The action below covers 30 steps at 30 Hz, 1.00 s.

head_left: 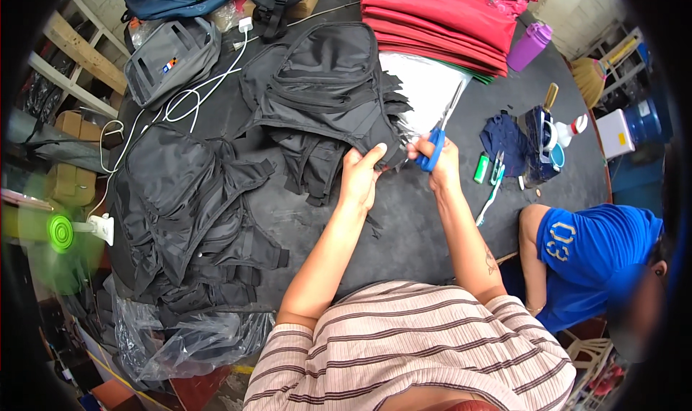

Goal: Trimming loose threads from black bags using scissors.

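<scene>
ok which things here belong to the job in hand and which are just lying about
In the job:
- blue-handled scissors, in the right hand
- black bag, held by the left hand

Apparently just lying about:
- purple bottle
- green lighter
- grey bag

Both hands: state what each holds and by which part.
The right hand holds scissors by their blue handles; the left hand holds the black bag by its near edge.

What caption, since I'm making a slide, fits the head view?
Left hand grips a black bag; right hand holds blue-handled scissors.
</scene>
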Each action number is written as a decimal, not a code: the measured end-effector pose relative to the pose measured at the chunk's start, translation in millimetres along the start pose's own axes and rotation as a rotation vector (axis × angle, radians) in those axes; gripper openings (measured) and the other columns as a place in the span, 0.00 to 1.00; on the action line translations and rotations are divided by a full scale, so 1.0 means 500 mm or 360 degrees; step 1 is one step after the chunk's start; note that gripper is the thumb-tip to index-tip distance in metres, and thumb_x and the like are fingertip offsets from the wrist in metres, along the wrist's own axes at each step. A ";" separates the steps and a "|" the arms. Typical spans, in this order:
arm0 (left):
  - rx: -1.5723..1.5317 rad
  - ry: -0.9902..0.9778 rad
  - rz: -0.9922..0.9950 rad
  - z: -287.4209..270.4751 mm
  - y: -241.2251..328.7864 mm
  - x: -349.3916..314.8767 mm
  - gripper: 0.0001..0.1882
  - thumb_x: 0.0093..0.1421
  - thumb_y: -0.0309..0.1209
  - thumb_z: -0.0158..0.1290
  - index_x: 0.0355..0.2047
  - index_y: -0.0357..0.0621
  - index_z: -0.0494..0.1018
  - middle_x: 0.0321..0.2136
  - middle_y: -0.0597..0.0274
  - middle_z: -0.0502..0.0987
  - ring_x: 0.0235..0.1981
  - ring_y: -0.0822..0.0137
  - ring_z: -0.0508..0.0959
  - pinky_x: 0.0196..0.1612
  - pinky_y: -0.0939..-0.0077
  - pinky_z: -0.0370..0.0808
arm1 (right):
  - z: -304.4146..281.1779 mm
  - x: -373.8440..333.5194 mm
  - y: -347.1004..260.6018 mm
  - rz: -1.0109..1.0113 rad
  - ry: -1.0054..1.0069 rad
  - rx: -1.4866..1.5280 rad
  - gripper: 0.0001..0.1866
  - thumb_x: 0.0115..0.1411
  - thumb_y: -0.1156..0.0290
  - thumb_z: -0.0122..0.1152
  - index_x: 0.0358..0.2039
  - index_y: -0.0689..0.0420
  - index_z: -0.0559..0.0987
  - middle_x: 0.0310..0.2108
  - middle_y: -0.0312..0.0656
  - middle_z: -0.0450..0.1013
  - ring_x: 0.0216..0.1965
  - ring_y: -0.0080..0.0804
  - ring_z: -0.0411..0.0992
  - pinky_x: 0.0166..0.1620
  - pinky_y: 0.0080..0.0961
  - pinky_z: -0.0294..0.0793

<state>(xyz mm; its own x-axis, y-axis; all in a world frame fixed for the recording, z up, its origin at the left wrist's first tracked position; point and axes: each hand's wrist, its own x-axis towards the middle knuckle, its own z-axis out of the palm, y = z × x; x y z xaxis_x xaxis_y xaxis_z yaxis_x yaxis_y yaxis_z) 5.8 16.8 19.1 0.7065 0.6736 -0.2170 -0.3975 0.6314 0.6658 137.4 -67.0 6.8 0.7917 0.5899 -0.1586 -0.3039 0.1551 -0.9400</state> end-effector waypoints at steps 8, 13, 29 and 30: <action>-0.0099 -0.0036 -0.0088 -0.001 0.005 0.006 0.11 0.54 0.24 0.50 0.39 0.40 0.71 0.35 0.64 0.76 0.35 0.71 0.76 0.37 0.76 0.73 | -0.067 -0.141 -0.011 0.0379 -0.0273 -0.0513 0.15 0.50 0.63 0.64 0.26 0.60 0.71 0.18 0.38 0.70 0.17 0.23 0.69 0.22 0.17 0.66; 0.0013 -0.0018 -0.0087 0.002 0.010 0.006 0.11 0.54 0.26 0.52 0.39 0.46 0.70 0.34 0.68 0.76 0.35 0.72 0.75 0.35 0.75 0.71 | -0.087 -0.185 -0.011 -0.0122 -0.0113 -0.1240 0.15 0.42 0.66 0.72 0.22 0.58 0.72 0.16 0.26 0.63 0.19 0.12 0.58 0.23 0.12 0.58; -0.0083 -0.0080 -0.0078 0.004 0.014 0.005 0.13 0.55 0.22 0.50 0.42 0.37 0.69 0.36 0.61 0.76 0.36 0.70 0.76 0.36 0.75 0.73 | -0.015 -0.058 -0.063 0.0232 -0.0304 -0.0497 0.16 0.55 0.59 0.59 0.26 0.61 0.71 0.20 0.39 0.71 0.18 0.24 0.70 0.25 0.19 0.71; -0.0124 -0.0074 -0.0097 0.003 0.009 0.006 0.14 0.55 0.23 0.51 0.42 0.37 0.69 0.36 0.60 0.76 0.35 0.70 0.76 0.37 0.75 0.73 | -0.031 -0.083 -0.054 0.0423 -0.0351 -0.0402 0.20 0.56 0.53 0.56 0.27 0.61 0.71 0.20 0.39 0.70 0.18 0.25 0.70 0.25 0.19 0.71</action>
<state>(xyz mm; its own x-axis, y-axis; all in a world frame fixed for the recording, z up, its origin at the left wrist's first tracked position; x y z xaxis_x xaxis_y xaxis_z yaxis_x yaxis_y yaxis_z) 7.0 21.3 22.5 0.7565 0.6155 -0.2209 -0.3957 0.6998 0.5947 121.1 -108.0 33.8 0.5627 0.7428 -0.3628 -0.3210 -0.2081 -0.9239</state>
